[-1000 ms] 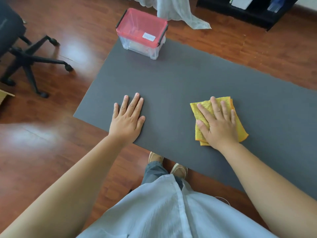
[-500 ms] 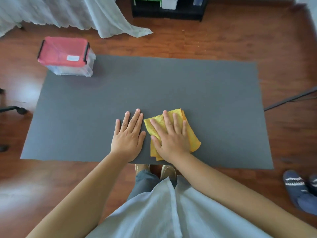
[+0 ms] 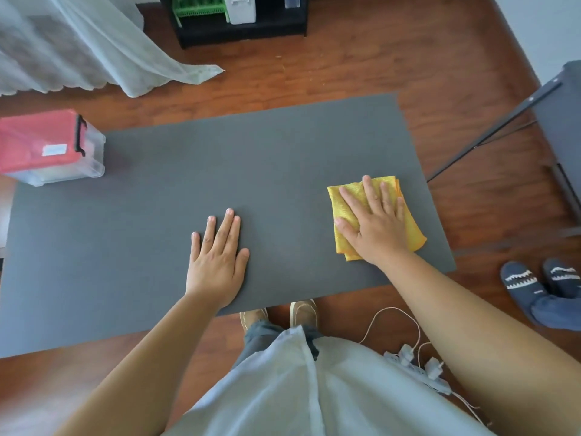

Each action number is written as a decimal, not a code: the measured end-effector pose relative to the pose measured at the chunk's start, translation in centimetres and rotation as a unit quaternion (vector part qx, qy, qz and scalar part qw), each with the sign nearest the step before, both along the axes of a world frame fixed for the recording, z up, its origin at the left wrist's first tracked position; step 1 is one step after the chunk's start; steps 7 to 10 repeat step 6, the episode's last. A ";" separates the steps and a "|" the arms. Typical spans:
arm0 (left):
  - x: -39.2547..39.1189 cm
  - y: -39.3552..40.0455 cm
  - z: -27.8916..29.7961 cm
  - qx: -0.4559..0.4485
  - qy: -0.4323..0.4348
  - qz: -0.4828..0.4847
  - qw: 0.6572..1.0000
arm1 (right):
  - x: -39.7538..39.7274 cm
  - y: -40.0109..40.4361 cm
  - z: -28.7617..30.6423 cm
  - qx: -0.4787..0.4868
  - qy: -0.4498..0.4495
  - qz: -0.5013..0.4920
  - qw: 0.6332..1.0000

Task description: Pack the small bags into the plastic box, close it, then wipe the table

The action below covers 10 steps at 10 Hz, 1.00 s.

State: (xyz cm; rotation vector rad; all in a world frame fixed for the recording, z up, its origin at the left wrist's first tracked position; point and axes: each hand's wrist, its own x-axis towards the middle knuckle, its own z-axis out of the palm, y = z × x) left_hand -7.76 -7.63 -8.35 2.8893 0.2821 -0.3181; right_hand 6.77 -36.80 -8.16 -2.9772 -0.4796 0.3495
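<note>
The clear plastic box with its red lid latched shut stands at the far left corner of the grey table. No small bags are visible outside it. My right hand presses flat on a folded yellow cloth near the table's right edge. My left hand lies flat on the table near the front edge, fingers together, holding nothing.
A wooden floor surrounds the table. A pair of dark slippers and a grey stand are at the right. A white power strip with cables lies by my feet. A black shelf and a curtain are behind.
My right hand has slid the yellow cloth from beside my left hand out to the right side of the table. My left hand has stayed flat in place.
</note>
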 end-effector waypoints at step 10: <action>1.2 -1.5 0.3 -0.005 0.005 -0.015 1.000 | -1.2 -3.4 2.9 0.054 0.045 -0.006 0.998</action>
